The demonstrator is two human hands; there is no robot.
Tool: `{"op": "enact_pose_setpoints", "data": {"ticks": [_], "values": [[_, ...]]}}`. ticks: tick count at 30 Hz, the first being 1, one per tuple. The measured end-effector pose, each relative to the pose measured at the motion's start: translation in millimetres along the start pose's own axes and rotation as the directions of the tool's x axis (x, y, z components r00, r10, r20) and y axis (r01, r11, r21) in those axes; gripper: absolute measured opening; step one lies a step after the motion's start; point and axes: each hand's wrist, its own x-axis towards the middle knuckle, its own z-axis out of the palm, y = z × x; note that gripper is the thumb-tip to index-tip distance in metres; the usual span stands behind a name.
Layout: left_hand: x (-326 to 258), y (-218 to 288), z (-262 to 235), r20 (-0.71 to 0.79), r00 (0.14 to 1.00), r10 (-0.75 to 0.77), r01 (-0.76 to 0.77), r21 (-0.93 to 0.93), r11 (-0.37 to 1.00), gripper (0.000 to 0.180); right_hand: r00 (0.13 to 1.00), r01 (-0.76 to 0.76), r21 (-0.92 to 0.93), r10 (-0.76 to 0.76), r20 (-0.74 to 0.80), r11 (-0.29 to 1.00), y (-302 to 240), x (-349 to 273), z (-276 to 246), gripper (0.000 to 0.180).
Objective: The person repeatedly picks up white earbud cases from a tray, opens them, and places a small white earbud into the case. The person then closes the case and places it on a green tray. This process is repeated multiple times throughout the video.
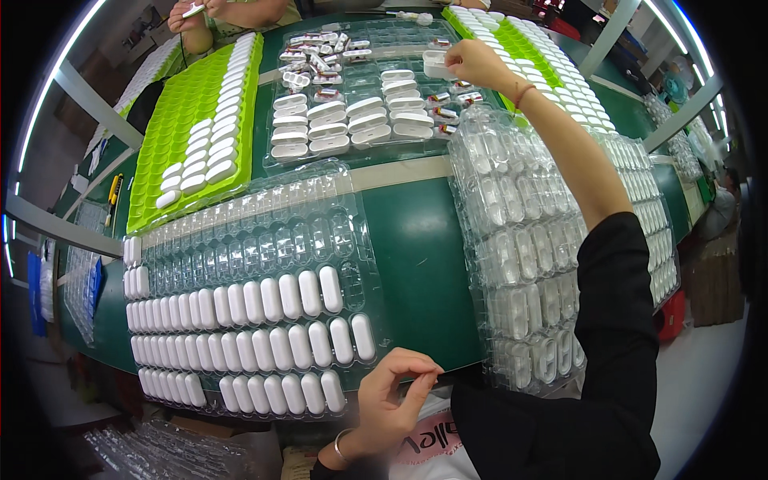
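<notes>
The person's right hand (474,64) is stretched far out over the green table (416,264), fingers pinched around a small white plastic case (438,66) at the edge of the far clear tray (360,88). Just left of those fingers the tray holds rows of matching white cases, and beyond them a cluster of small silver-and-red parts; some pockets there lie bare. The left hand (392,400) hangs close to the body, thumb and forefinger pressed together; whether anything tiny sits between them I cannot tell.

Directly beyond the left fingertips lies the near clear tray (248,296). Its three nearest rows are packed with white oval cases, and a fourth row is partly filled. The rows farther from the fingers are vacant pockets. I would judge the filling of this tray a little past halfway, with the upper rows left to do.

Under the right forearm rests a stack of clear trays (520,240). To the far left of the right hand sits a green tray (180,128), also partly loaded. Another person's hands (196,12) work at the far edge.
</notes>
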Motion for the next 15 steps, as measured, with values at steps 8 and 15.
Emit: {"op": "enact_pose_setpoints", "data": {"ticks": [8,15], "values": [[-10,-6,-2,-0.262,0.937,0.231,-0.202,0.134,0.97,0.014,0.987,0.028,-0.141,-0.005,0.158,0.99,33,30,58,0.011],[-16,3,-9,-0.244,0.942,0.23,-0.178,0.217,0.96,0.018,0.993,0.026,-0.027,-0.023,0.114,0.999,25,28,34,0.013]]}}
